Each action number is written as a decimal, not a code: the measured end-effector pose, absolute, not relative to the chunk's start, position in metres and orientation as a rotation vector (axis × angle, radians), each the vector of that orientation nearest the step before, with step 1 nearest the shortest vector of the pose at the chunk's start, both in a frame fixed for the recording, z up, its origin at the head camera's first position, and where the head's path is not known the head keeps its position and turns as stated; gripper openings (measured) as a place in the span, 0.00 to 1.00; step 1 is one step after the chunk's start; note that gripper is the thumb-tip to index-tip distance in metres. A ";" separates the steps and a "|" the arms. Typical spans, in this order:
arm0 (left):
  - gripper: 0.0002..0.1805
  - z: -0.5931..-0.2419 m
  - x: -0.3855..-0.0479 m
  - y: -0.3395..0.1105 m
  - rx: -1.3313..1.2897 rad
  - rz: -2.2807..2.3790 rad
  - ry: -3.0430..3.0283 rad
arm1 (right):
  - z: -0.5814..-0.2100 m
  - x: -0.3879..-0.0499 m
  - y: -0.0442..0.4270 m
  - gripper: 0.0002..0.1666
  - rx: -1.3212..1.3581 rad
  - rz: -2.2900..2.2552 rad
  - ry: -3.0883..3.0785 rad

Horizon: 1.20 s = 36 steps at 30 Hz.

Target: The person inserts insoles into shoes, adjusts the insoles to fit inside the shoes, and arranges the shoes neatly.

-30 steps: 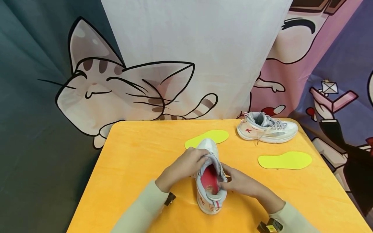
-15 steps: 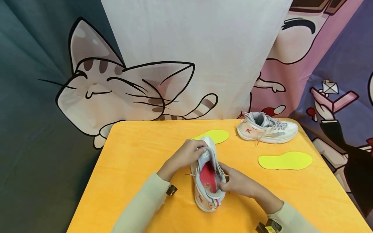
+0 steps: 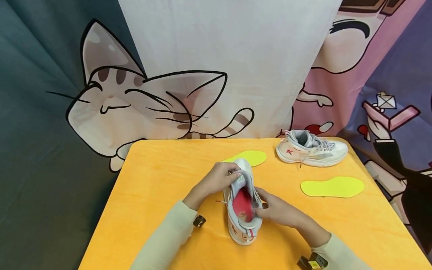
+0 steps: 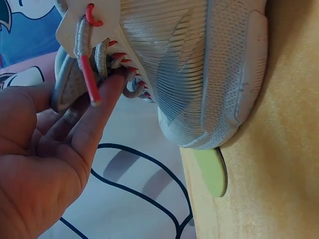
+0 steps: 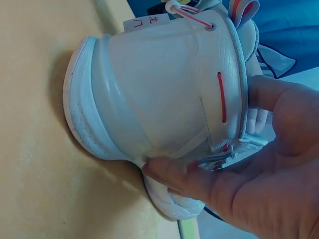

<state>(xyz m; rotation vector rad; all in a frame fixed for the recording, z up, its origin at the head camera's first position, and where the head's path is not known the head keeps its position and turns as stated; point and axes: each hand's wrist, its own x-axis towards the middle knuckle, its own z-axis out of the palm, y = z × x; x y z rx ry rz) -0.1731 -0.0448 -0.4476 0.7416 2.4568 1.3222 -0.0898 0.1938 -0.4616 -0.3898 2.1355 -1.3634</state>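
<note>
A white shoe (image 3: 242, 237) with a red insole (image 3: 242, 204) inside stands on the yellow table, toe pointing away. The left hand (image 3: 217, 178) pinches the shoe's tongue (image 3: 240, 179) near the laces; in the left wrist view the fingers of that hand (image 4: 60, 134) curl round the tongue's edge beside a red-tipped lace (image 4: 89, 79). The right hand (image 3: 278, 210) grips the shoe's right side, thumb inside the opening. From the right wrist view, the fingers of this hand (image 5: 239, 159) lie along the outer side of the shoe (image 5: 154, 89).
Behind the held shoe lies a yellow-green insole (image 3: 253, 157), partly covered by it. Another one (image 3: 332, 186) lies at the right. A second white shoe (image 3: 312, 148) stands at the table's back right, toe to the right. A printed curtain (image 3: 202, 45) hangs behind the table (image 3: 152, 180).
Compared with a second ago, the left hand has drawn the tongue up and back, showing its inner label. Its wrist has moved slightly away from the person. The right hand keeps its grip.
</note>
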 end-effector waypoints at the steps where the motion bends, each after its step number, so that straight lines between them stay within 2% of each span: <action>1: 0.07 -0.448 -0.173 -0.045 0.742 1.325 2.460 | -0.462 -0.090 0.195 0.46 -0.380 -1.374 2.124; 7: 0.07 -0.451 -0.171 -0.047 0.738 1.337 2.450 | -0.467 -0.094 0.199 0.42 -0.347 -1.429 2.161; 17: 0.09 -0.455 -0.157 -0.051 0.792 1.330 2.417 | -0.471 -0.104 0.193 0.32 -0.604 -1.345 2.555; 25: 0.22 -0.458 -0.148 -0.064 0.921 1.170 2.443 | -0.476 -0.106 0.193 0.26 -0.598 -1.376 2.548; 36: 0.10 -0.452 -0.152 -0.066 0.892 1.166 2.458 | -0.472 -0.106 0.196 0.26 -0.517 -1.305 2.522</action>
